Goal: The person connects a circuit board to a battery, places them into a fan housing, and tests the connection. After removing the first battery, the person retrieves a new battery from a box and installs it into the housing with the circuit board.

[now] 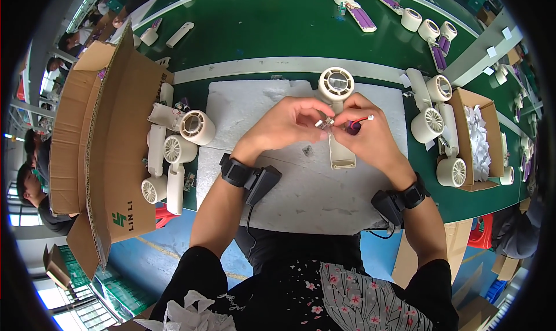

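Observation:
Between my two hands is a small electronic part [325,122] with whitish connector-like bits, too small to name surely. My left hand [284,122] pinches its left side with thumb and forefinger. My right hand [369,135] grips its right side, with fingertips close to the left ones. Out of the right fingers runs a short red and dark wire lead [360,121] ending in a white plug. Directly beneath lies a cream handheld fan shell [341,155], its round head pointing away from me and its handle toward me; my hands partly cover its middle.
A foam pad [255,198] covers the green bench before me. Fan shells [197,127] cluster at left beside a large cardboard box [124,157]; more fan shells [427,125] lie right, by a carton [497,131] of white pieces. Purple-handled fan parts [360,17] sit farther back.

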`<state>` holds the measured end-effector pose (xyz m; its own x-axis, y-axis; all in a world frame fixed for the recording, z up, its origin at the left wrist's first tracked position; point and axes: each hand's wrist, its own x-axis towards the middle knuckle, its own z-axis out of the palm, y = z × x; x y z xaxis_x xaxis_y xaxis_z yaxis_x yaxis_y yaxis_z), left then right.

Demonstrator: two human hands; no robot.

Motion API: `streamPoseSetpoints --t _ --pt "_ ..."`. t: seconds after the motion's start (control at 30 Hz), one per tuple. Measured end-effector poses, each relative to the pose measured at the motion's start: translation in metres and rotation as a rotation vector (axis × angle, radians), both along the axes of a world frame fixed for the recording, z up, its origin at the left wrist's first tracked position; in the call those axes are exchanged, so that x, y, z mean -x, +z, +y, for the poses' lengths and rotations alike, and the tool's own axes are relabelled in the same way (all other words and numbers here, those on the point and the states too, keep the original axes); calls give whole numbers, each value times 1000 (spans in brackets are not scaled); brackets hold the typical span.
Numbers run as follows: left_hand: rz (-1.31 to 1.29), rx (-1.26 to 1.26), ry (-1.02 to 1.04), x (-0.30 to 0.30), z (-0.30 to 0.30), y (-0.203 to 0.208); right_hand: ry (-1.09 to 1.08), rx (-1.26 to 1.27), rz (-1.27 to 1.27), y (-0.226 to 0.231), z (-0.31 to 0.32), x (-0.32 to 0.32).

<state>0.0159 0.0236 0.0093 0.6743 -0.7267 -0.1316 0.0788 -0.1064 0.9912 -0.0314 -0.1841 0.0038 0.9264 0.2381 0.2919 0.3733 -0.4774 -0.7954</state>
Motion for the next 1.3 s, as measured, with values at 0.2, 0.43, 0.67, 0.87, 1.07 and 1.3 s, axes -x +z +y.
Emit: streamPoseSetpoints --t 0.2,0.43,0.67,0.87,1.07,1.3 --pt "-325 -38 15 -1 3 -7 36 117 0 4 0 0" --pt "-576 -189 31 3 0 1 14 137 -45 3 2 3" --pt "-594 21 136 15 -15 -4 38 277 -127 5 1 5" --pt "-553 -26 135 12 -14 1 40 435 -125 4 1 8" --pt "-561 -41 104 16 -13 9 -6 479 -186 4 9 9" --pt "-606 -5 89 17 -13 6 -16 525 -129 5 11 12"
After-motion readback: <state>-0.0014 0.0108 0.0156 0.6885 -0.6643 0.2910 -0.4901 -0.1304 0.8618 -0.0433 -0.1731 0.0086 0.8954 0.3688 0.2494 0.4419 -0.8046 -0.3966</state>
